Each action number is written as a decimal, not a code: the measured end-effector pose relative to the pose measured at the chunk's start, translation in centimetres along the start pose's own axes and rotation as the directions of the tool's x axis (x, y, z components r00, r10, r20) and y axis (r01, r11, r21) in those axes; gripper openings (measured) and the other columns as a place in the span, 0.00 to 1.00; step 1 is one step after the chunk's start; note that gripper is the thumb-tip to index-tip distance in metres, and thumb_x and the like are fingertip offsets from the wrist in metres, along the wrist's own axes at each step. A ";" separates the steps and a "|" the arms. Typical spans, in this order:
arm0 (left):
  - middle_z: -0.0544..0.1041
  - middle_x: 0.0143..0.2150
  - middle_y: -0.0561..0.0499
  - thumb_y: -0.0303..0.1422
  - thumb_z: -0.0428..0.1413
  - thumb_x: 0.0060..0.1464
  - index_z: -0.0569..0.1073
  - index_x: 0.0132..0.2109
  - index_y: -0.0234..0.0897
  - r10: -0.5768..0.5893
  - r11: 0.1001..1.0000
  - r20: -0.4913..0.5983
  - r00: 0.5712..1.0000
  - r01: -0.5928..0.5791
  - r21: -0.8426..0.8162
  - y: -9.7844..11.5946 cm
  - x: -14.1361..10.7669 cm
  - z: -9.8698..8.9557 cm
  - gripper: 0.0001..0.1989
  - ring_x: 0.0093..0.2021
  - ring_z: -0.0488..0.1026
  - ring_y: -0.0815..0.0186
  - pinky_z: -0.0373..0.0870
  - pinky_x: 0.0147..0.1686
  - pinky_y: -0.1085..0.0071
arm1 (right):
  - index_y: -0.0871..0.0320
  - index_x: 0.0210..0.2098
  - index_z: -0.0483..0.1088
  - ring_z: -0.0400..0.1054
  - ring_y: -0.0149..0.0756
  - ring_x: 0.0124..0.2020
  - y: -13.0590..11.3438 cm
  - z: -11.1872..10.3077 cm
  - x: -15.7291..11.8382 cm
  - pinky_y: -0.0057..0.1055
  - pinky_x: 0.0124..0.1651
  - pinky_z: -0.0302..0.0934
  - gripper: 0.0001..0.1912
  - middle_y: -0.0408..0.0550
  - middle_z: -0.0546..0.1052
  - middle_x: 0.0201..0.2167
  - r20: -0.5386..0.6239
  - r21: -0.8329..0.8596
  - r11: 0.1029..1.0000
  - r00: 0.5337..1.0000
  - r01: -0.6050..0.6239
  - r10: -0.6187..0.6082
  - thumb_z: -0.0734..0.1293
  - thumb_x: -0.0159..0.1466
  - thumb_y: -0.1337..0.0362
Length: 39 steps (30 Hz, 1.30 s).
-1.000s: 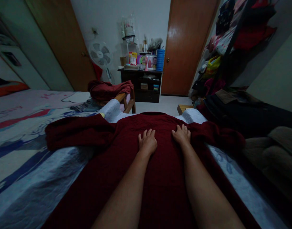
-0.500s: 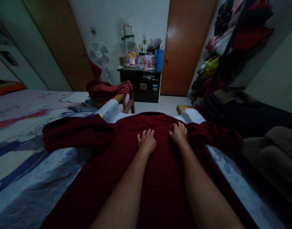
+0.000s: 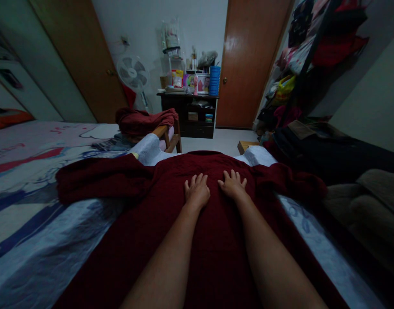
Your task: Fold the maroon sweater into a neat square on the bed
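A dark red long-sleeved garment lies spread out on the bed, its neckline toward the far edge. One sleeve stretches out to the left, and the other reaches right with some bunching. My left hand rests palm down on the upper part of the garment, fingers slightly spread. Beside it, a short gap to the right, my right hand lies on the same cloth with its fingers fanned apart. Neither hand grips the fabric.
A patterned light bedsheet shows around the garment. Dark clothes are heaped at the right. Reddish cloth hangs over a wooden frame at the far left. Beyond stand a fan, a dark cabinet and a door.
My right hand has shifted left across the garment, closer to my left hand, and its fingers have spread wider. The left hand stays in nearly the same place.
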<state>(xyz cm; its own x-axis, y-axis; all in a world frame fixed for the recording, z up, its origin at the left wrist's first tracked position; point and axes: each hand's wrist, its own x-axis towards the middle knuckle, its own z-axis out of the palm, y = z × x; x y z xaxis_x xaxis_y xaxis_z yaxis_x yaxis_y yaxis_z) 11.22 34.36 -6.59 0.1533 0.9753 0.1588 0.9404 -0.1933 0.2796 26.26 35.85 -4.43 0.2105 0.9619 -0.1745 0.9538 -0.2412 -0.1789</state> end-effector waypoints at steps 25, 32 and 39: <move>0.59 0.68 0.53 0.32 0.43 0.58 0.60 0.65 0.44 -0.011 0.999 0.017 1.000 0.011 0.032 0.1 0.0 -0.1 0.27 0.67 0.53 0.58 0.48 0.64 0.48 | 0.63 0.67 0.48 0.38 0.47 0.69 3.8 -0.2 1.7 0.45 0.66 0.38 0.35 0.56 0.46 0.69 -0.081 0.027 0.995 0.992 -0.100 0.102 0.55 0.66 0.50; 0.59 0.68 0.53 0.32 0.43 0.58 0.60 0.65 0.45 -0.011 0.999 0.019 1.000 0.011 0.034 0.1 -0.1 -0.3 0.27 0.67 0.53 0.58 0.48 0.64 0.48 | 0.61 0.67 0.48 0.36 0.46 0.70 4.3 -0.3 2.3 0.44 0.66 0.35 0.35 0.57 0.44 0.70 -0.077 0.023 0.999 0.996 -0.049 0.051 0.54 0.66 0.49; 0.59 0.68 0.53 0.32 0.43 0.59 0.59 0.65 0.46 -0.017 0.999 0.031 0.999 0.016 0.034 0.2 0.0 -0.3 0.27 0.67 0.52 0.59 0.47 0.65 0.49 | 0.61 0.67 0.49 0.37 0.46 0.70 4.5 -0.6 2.5 0.44 0.66 0.35 0.35 0.59 0.45 0.70 -0.070 0.023 0.999 0.997 -0.041 0.042 0.56 0.66 0.49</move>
<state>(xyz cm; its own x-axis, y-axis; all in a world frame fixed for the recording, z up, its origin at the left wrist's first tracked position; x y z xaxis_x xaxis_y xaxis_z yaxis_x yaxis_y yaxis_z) 11.30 34.28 -6.29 0.1468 0.9813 0.1248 0.9524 -0.1743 0.2501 31.19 37.28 -5.10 0.2651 0.9575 -0.1136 0.9393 -0.2831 -0.1938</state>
